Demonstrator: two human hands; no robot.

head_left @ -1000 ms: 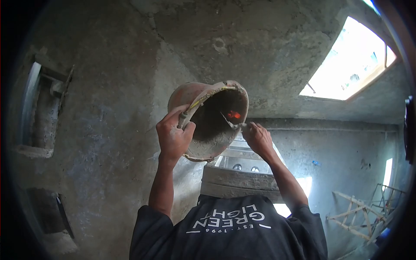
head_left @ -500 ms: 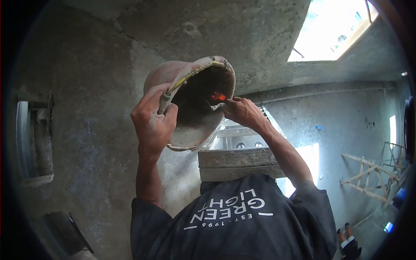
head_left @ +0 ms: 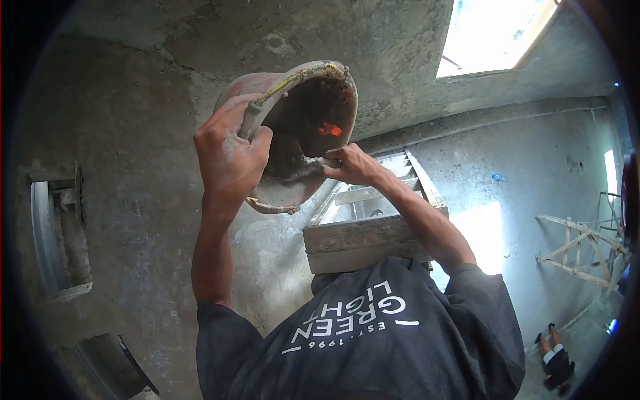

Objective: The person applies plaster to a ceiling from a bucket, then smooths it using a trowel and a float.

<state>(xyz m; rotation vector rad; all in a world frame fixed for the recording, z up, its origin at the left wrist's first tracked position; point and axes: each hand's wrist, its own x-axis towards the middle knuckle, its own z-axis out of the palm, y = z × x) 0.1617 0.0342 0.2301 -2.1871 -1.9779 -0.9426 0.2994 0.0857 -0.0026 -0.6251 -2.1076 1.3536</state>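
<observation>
A mortar-stained bucket [head_left: 230, 93] is held up and tilted, its mouth facing me. My left hand [head_left: 230, 150] is closed round the grip of its handle, at the left side of the rim. My right hand [head_left: 352, 165] is closed on the handle of a trowel [head_left: 312, 162], whose blade reaches into the bucket and is partly lost in shadow. A bright orange-red patch [head_left: 330, 129] shows on the bucket's inner wall. Below the hands is the dark shirt [head_left: 360, 333] on my own body.
A wooden ladder-like frame with a thick plank [head_left: 367, 239] stands below the bucket. Rough plastered wall [head_left: 140, 220] fills the left, with a small opening [head_left: 61, 233]. A bright window [head_left: 497, 33] is upper right. A wooden trestle [head_left: 580, 250] and another person [head_left: 557, 363] are at far right.
The bucket and both hands have shifted up and slightly left in view. More of the trowel's handle and neck shows now, beside the bucket's lower inner side.
</observation>
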